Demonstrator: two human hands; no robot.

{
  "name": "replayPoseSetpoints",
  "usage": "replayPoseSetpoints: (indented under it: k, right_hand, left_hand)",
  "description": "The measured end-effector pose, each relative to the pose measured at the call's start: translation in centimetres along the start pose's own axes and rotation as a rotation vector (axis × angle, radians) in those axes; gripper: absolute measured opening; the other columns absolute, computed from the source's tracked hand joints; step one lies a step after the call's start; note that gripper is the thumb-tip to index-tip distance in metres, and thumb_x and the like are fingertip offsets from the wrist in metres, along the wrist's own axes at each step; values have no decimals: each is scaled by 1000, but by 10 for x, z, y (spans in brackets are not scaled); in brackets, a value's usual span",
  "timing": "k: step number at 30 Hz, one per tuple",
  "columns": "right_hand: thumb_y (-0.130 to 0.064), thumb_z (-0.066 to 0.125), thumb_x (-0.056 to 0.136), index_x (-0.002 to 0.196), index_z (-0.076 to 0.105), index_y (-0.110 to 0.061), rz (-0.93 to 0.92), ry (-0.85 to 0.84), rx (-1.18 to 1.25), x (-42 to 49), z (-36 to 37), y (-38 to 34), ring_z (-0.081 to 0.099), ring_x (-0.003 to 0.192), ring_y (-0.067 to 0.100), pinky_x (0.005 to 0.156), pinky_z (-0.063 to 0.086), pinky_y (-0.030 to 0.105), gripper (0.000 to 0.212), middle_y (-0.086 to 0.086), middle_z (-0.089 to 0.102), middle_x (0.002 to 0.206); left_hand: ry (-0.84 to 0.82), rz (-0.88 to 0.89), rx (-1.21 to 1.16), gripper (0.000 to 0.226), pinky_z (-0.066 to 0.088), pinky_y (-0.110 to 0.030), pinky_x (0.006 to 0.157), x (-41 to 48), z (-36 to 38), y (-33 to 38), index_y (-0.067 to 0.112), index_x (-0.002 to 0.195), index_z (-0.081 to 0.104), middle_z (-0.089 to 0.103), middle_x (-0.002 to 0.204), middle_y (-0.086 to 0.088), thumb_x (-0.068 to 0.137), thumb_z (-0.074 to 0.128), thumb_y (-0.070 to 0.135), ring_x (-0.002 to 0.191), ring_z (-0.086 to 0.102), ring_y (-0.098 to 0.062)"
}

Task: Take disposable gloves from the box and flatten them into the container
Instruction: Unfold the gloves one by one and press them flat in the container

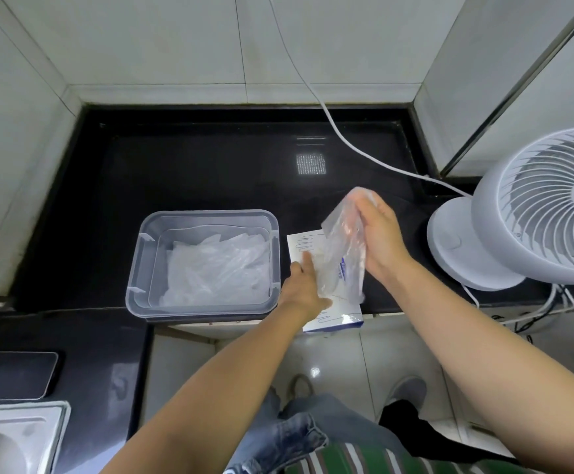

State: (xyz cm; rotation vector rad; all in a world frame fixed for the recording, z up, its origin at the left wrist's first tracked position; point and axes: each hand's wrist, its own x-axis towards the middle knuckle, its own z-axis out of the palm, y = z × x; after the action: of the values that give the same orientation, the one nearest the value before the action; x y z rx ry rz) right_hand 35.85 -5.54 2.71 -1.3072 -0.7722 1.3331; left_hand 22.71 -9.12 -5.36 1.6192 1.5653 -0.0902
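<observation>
Your right hand pinches a glove (left hand flat on the box); flatten it in the container next.

Soft, even, cool light leaves the pale wall tiles bright and the shadows faint. The glossy black worktop shows a grid-shaped glare just beyond the right hand. The glove it grips is smeared by motion blur. Wide-angle distortion bows straight lines far from the hand.

Container sat on counter, gloves inside; box just right of it; fan far right.
</observation>
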Motion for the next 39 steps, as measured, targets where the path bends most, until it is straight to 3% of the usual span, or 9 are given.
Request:
replayPoseSetpoints:
  k: [6,9,12,14,17,27,33,37,39]
  right_hand:
    - [0,62,81,120,67,-21,109,-151,-95,7,8,-10,65,100,21,86,53,35,44,7,68,110]
    - [1,57,83,126,63,-20,157,-222,-94,7,8,-10,64,101,21,80,54,32,48,8,67,114]
    - [3,48,83,129,62,-18,167,-346,-97,8,15,-14,62,92,16,74,53,24,52,10,68,111]
    - [8,43,83,131,60,-15,174,-469,-144,8,25,-16,61,95,16,79,51,24,56,12,66,114]
    - [10,46,81,131,59,-15,242,-668,-295,9,42,-15,62,102,19,87,51,30,58,13,65,118]
    - [-12,75,85,129,53,-11,418,-438,-438,13,80,6,72,93,21,72,59,30,49,12,68,113]
    - [5,75,77,128,52,-16,332,-585,-642,20,102,10,65,85,18,72,55,29,59,12,63,109]
    - [5,72,78,126,52,-17,339,-613,-786,21,118,10,58,75,21,64,50,27,57,10,62,99]
    - [2,74,77,126,52,-19,207,-502,-894,24,123,12,59,78,16,66,51,22,57,8,59,110]
  left_hand:
    - [-3,12,-239,41,52,-33,82,1,-23,10,6,131,47,55,127,-15,93,53,18,103,60,-29]
    - [36,47,-799,17,54,-45,91,-14,-51,15,11,99,65,67,112,-14,87,57,2,95,65,-29]
    - [90,72,-1165,19,49,-47,99,-32,-92,4,4,103,65,67,111,-17,96,49,11,98,65,-31]
    - [-5,10,-1311,56,51,-43,96,-36,-119,-14,-3,119,59,65,119,-22,100,37,45,103,67,-33]
    - [-192,57,-1141,85,49,-39,99,-42,-147,-40,3,124,61,67,121,-14,83,39,75,113,64,-25]
    - [131,189,-801,18,55,-32,79,-41,-153,-105,10,104,67,54,79,-11,99,53,21,76,59,-15]
    - [-173,81,-867,45,55,-33,91,-47,-162,-125,20,121,67,69,117,2,88,63,51,107,65,-13]
    - [239,-2,-759,29,45,-22,59,-39,-155,-118,10,71,58,57,59,0,95,60,26,56,54,-9]
    - [375,-77,-560,27,41,-22,52,-32,-149,-124,12,74,55,54,57,-2,97,54,27,50,50,-10]
